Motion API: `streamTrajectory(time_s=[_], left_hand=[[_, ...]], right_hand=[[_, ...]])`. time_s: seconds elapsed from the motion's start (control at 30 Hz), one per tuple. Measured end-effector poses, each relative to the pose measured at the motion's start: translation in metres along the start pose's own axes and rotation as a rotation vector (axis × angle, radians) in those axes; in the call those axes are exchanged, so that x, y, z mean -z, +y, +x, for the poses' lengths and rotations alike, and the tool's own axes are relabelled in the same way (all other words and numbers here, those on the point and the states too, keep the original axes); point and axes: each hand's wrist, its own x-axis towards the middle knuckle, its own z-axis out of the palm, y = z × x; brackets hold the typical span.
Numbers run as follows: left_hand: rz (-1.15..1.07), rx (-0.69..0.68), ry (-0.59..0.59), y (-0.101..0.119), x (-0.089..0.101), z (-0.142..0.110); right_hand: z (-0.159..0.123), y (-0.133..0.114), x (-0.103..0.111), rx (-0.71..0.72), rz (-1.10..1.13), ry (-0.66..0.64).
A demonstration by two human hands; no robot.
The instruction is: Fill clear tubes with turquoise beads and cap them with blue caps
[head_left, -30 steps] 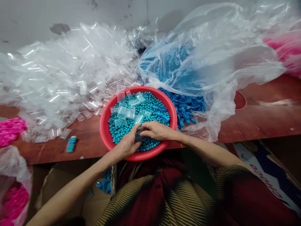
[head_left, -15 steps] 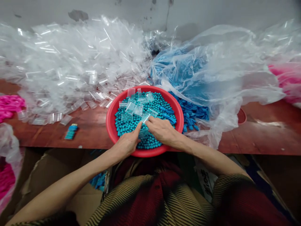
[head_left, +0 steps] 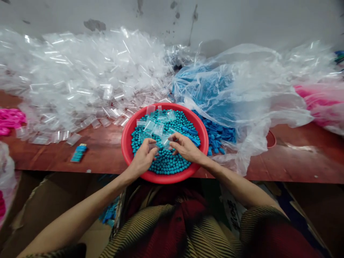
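A red bowl (head_left: 126,143) at the table's near edge is full of small teal beads (head_left: 172,165), with several little clear plastic bags (head_left: 149,125) lying on them at the far side. My left hand (head_left: 142,159) and my right hand (head_left: 185,147) are over the beads, fingers pinched. Between them they hold one small clear bag (head_left: 164,142) just above the beads. A few blue oblong pieces (head_left: 191,132) lie in the bowl's right part.
A large heap of empty clear bags (head_left: 80,79) covers the table's left and back. A big plastic sack of blue pieces (head_left: 215,89) lies to the right, pink pieces (head_left: 10,120) at far left and pink ones (head_left: 322,104) at far right. A small blue packet (head_left: 78,153) lies on the red-brown table (head_left: 295,157).
Both hands lifted from the beads and drew slightly apart, now pinching a small clear bag between them. The camera view shifted down a little.
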Motion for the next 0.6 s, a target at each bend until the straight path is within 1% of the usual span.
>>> streamTrajectory(time_s=[0.03,0.07,0.1,0.13,0.17,0.2,0.27,0.3,0.33,0.37,0.4,0.47,0.5,0.57,0.6], left_hand=[[-0.190,0.070,-0.028,0.003,-0.004,0.002],[-0.361,0.118,-0.063,0.006,-0.008,0.002],[-0.491,0.144,-0.094,0.009,-0.012,0.002],[-0.565,0.156,-0.111,0.011,-0.015,0.001],[-0.578,0.163,-0.111,0.012,-0.017,0.000],[-0.539,0.172,-0.104,0.013,-0.018,-0.002],[-0.383,0.205,-0.115,0.012,-0.016,-0.003],[-0.298,0.223,-0.136,0.011,-0.014,-0.003],[-0.215,0.229,-0.157,0.009,-0.011,-0.002],[-0.132,0.214,-0.169,0.007,-0.008,-0.001],[-0.045,0.180,-0.158,0.006,-0.005,0.001],[0.127,0.077,-0.082,0.004,-0.001,0.005],[0.199,0.026,-0.040,0.003,0.000,0.008],[0.296,-0.056,0.004,0.002,0.000,0.014],[0.327,-0.084,-0.008,0.002,-0.001,0.017]], right_hand=[[0.000,-0.001,-0.005,-0.050,0.136,-0.040],[0.000,-0.003,-0.009,-0.088,0.221,-0.082],[-0.002,-0.005,-0.014,-0.108,0.246,-0.108],[-0.004,-0.008,-0.016,-0.107,0.214,-0.117],[-0.006,-0.010,-0.017,-0.087,0.142,-0.119],[-0.008,-0.013,-0.016,-0.053,0.050,-0.133],[-0.009,-0.018,-0.008,0.020,-0.153,-0.236],[-0.008,-0.020,-0.002,0.038,-0.258,-0.297],[-0.004,-0.022,0.003,0.039,-0.365,-0.322],[0.001,-0.022,0.008,0.026,-0.473,-0.294],[0.007,-0.022,0.012,0.008,-0.577,-0.225],[0.021,-0.019,0.015,-0.018,-0.744,-0.061],[0.027,-0.018,0.014,-0.018,-0.801,-0.023],[0.036,-0.013,0.007,0.001,-0.879,-0.044],[0.038,-0.011,0.003,0.007,-0.898,-0.067]])
